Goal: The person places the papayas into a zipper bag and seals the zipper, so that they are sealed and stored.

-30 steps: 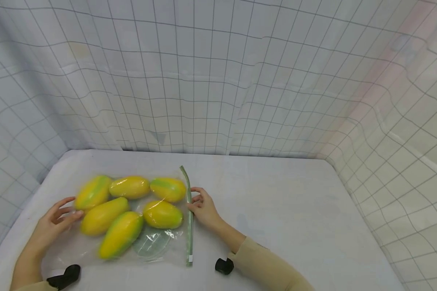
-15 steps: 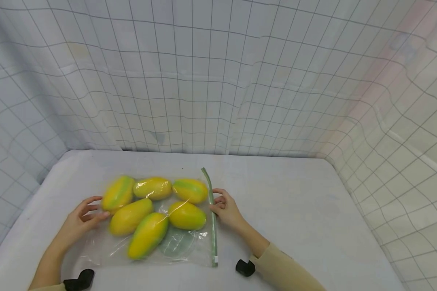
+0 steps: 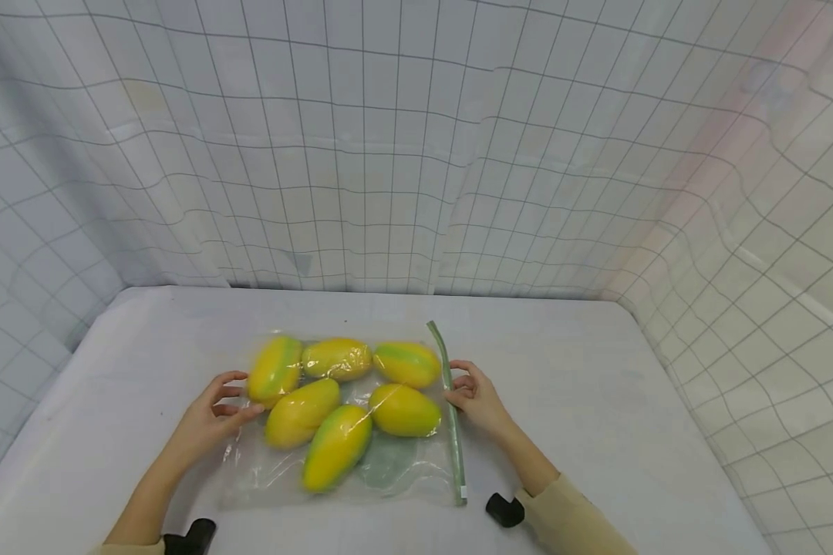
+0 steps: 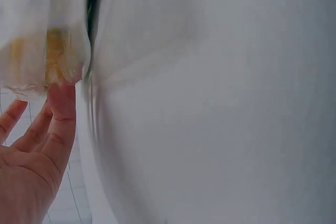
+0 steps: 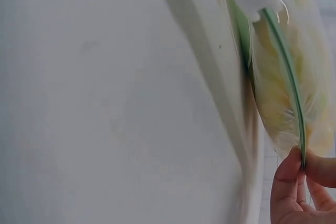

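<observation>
A clear zip bag (image 3: 264,478) holds several yellow-green mangoes (image 3: 336,447) and shows a pale green round patch in its lower part. A green zip strip (image 3: 454,447) runs along its right end, with a small white tab at the near corner. My left hand (image 3: 211,416) holds the bag's left end beside a mango, thumb and fingertips at the plastic. In the left wrist view that hand (image 4: 42,145) has its fingertips against the wrapped fruit. On the other side my right hand (image 3: 479,397) pinches the zip strip between thumb and fingers, plain in the right wrist view.
A white-covered table (image 3: 569,385) lies under the bag. White curtains with a dark grid (image 3: 416,154) hang behind it and at both sides. Black wrist mounts (image 3: 505,509) sit at the cuffs of the beige sleeves (image 3: 576,516).
Both hands have moved the bag of mangoes steadily to the right across the table, from its left part toward the middle. The hold of each hand looks the same.
</observation>
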The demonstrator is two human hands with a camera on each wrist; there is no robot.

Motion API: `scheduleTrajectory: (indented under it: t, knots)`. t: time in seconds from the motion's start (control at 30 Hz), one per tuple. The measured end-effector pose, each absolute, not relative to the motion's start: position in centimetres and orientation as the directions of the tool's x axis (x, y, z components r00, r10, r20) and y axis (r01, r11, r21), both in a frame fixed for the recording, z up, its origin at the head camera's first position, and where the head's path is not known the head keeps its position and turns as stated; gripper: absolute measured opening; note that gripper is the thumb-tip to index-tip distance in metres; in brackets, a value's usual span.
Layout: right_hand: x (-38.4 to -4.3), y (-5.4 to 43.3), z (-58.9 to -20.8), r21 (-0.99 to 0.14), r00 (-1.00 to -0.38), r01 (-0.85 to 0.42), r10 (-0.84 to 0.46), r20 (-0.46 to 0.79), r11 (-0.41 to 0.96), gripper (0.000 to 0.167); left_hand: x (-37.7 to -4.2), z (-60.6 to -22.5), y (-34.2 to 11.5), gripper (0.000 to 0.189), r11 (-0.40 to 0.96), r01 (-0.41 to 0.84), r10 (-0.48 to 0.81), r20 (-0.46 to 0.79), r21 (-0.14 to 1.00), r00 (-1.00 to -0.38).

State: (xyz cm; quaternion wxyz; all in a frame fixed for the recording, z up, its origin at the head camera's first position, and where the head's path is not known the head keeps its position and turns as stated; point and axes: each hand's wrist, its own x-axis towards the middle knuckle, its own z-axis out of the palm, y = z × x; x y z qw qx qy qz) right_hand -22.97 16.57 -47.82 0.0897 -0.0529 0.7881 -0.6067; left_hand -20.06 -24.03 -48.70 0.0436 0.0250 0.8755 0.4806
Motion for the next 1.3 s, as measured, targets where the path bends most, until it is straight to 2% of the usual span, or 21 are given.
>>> scheduleTrajectory:
  t: [0.2,0.63,1.3]
  knots:
    - [-23.7,19.2,-49.2,-0.952,-0.982,0.038,-0.166,-0.092,0.304,0.046,-20.2,-48.8,-21.8,0.061,0.538,0.021,0.085,-0.03,0.843,-0.996]
    - [-23.9,23.7,-49.1,-0.945,-0.979,0.105,-0.136,-0.154,0.308,0.05,-20.7,-49.7,-18.0,0.062,0.48,0.041,0.127,-0.023,0.876,-0.992]
    - [-23.9,25.8,-50.0,-0.94,-0.965,0.186,-0.125,-0.229,0.286,0.049,-20.8,-49.5,-15.7,0.064,0.472,0.017,0.143,-0.058,0.881,-0.988]
